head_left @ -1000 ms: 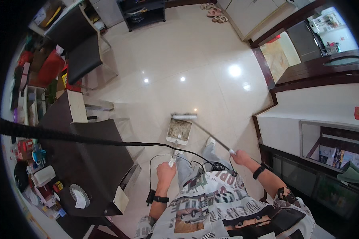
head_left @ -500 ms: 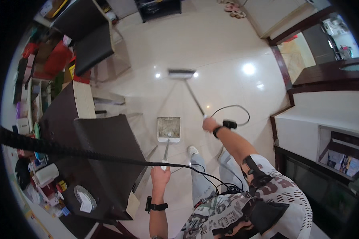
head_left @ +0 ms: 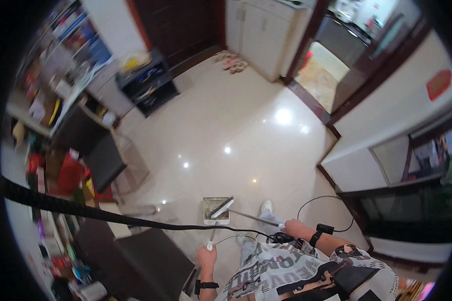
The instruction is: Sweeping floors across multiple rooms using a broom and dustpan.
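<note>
Holding thin-shafted broom and squarish, stained dustpan.

Floor open beyond dustpan; dark chair blocks left; black cable crosses, depth unclear.

A: What stands left of the left grip?
B: A dark chair close by, with a dark brown worktop farther out.
A: And ahead?
B: Well ahead and leftward, a second chair, then a black rack beyond it. Far ahead, several shoes lie near a white cabinet.
A: Around the right grip?
B: Far ahead, a dark-framed doorway; ahead and rightward, a red patch on a white wall.
</note>
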`<state>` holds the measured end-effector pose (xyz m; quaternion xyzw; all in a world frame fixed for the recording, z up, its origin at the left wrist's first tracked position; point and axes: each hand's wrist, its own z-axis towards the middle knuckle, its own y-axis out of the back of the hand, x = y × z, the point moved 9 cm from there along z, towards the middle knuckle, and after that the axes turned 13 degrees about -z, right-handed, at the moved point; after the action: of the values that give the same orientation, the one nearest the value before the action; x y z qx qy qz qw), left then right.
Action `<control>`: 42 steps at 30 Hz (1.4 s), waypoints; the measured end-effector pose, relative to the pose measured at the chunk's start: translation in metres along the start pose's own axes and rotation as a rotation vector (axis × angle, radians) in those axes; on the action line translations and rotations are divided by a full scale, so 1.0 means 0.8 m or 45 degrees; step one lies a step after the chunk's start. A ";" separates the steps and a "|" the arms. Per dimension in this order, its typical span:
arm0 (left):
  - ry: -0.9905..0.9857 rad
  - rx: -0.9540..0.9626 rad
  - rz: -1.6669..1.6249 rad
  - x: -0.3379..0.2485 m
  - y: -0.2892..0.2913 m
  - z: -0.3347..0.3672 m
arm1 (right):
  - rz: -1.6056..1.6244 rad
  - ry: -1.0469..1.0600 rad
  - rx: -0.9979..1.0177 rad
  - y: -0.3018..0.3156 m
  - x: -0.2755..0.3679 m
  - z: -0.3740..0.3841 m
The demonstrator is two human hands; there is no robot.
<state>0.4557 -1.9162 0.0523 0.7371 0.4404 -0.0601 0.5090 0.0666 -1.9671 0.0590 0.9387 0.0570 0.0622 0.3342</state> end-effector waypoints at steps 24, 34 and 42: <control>-0.815 0.425 0.176 -0.985 -0.282 0.352 | 1.602 -0.843 -0.409 0.354 -0.713 0.275; -1.001 0.652 -0.022 -1.457 -0.537 0.473 | 1.792 -0.946 -0.670 0.670 -1.047 0.364; -0.952 0.592 -0.042 -1.774 -0.745 0.615 | 1.700 -0.858 -0.724 0.904 -1.333 0.573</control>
<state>-0.6491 -3.0899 0.1655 0.7525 0.2125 -0.4282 0.4531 -0.8663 -2.9666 0.0818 0.6218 -0.6389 -0.0259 0.4522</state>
